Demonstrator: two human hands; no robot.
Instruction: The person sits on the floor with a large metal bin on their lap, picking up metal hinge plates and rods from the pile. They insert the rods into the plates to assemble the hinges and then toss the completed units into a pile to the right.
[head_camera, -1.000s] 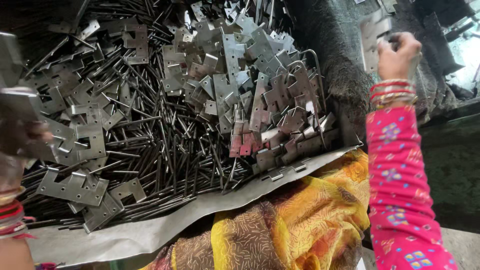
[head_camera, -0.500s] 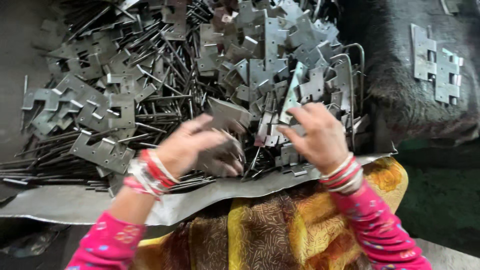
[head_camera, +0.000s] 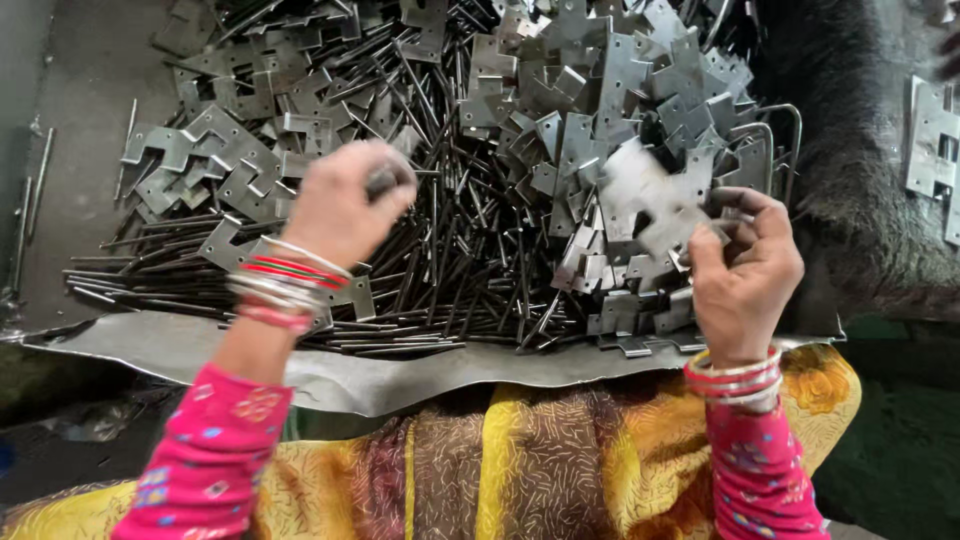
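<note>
Hinge leaf (head_camera: 650, 205): flat grey metal, notched edge, punched holes, blurred; pinched between thumb and fingers of right hand (head_camera: 745, 275) above the pile of hinge leaves (head_camera: 590, 110) and pins (head_camera: 450, 270). Left hand (head_camera: 340, 205) curled closed around a small dark object, mostly hidden, unidentifiable. Metal sheet (head_camera: 400, 375) edge partly covered by cloth.

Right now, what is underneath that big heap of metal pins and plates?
A bent grey metal sheet shows under the heap's near edge, resting over patterned yellow cloth. Whatever lies deeper beneath the heap is covered.
</note>
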